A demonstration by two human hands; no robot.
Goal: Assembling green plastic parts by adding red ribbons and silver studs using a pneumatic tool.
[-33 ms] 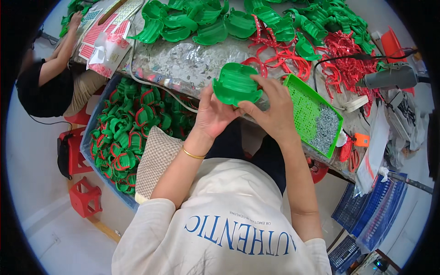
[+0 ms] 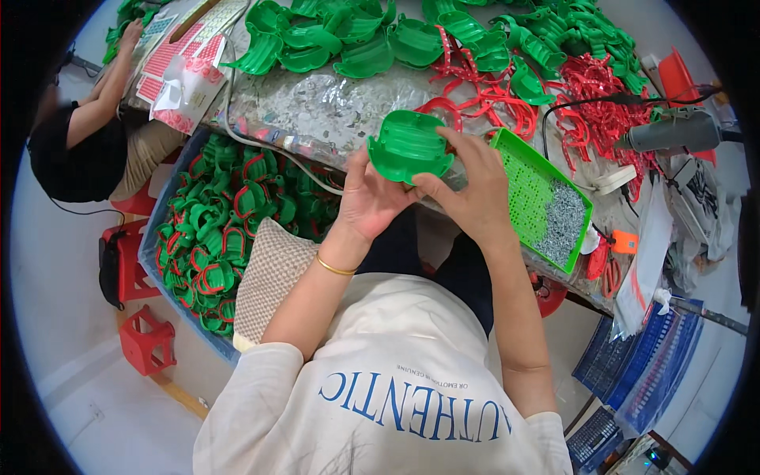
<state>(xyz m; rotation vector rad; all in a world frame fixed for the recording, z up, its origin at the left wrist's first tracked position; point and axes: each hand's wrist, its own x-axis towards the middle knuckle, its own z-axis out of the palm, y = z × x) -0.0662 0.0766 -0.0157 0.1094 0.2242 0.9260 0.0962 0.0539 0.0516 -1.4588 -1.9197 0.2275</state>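
A curved green plastic shell (image 2: 411,146), with notched edges and ridges across its inner face, is held at the table's front edge. My left hand (image 2: 375,198) supports it from the left and below, its fingers partly hidden behind the shell. My right hand (image 2: 475,184) grips its right side, with thumb at the lower edge and fingers at the upper right. Just beyond the shell lie red plastic curved strips (image 2: 499,103). Right of my right hand stands a bright green perforated tray (image 2: 518,178) with a heap of small silvery screws (image 2: 562,222) at its near end.
Green shells (image 2: 356,39) pile along the table's far side. A blue bin (image 2: 170,297) of red-edged green pieces stands at left, beside a checked cushion (image 2: 273,269). At right are a grey power tool (image 2: 673,134) and red-handled scissors (image 2: 611,277). Another person (image 2: 83,146) sits far left.
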